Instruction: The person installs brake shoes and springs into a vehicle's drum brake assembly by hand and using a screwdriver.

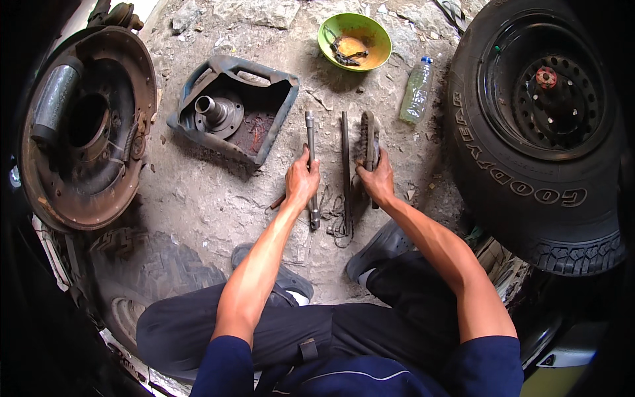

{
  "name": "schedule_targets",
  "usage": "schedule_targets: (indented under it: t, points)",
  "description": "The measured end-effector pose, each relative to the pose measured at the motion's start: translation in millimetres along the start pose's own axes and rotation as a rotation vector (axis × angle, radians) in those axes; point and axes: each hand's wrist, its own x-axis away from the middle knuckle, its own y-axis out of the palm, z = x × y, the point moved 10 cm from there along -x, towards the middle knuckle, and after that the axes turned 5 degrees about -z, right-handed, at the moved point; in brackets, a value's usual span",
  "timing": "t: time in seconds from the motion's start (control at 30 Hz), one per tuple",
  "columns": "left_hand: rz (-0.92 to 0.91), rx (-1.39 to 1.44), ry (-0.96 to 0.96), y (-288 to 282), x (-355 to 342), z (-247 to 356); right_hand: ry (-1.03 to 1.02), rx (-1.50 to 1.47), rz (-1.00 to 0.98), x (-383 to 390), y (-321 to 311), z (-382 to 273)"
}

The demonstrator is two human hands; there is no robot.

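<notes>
Gripping a long socket wrench mid-frame, left hand closed; right hand clasping a curved brake shoe. Upper left: grey tray holding a hub. Top centre: green bowl containing dark small parts.

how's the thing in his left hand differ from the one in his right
The left hand grips a slim, straight metal rod with a socket-like end. The right hand holds a brake shoe, wider and curved, with a rough worn face. The rod lies flat on the ground; the shoe stands on edge. Both are grimy metal, pointing away from him.
</notes>
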Motion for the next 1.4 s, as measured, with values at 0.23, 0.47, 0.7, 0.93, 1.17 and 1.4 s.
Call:
schedule_targets:
  t: [0.23,0.47,0.7,0.93,1.17,1.4]
  points:
    - [0.043,-0.05,0.07,-10.5,-8.7,-7.7,-0.002,0.083,0.01,-24.9,-1.6,-6.6]
    - [0.097,0.066,0.195,-16.5,-15.1,-17.4,0.023,0.09,0.04,-40.0,-8.9,-6.5]
    - [-0.187,0.159,-0.057,-39.9,-6.1,5.3,-0.089,0.065,0.108,-52.8,-44.2,-7.1]
    - [-0.207,0.131,-0.013,-87.5,-6.7,8.0,-0.283,0.141,0.192,-59.8,-67.7,-34.0]
    - [0.066,0.298,0.054,-112.1,-8.0,15.5,-0.229,-0.047,0.337,-57.7,-95.2,-40.8]
    - [0.332,0.217,0.229,-108.6,-5.8,47.4,-0.302,0.057,0.054,-33.2,-27.4,-50.5]
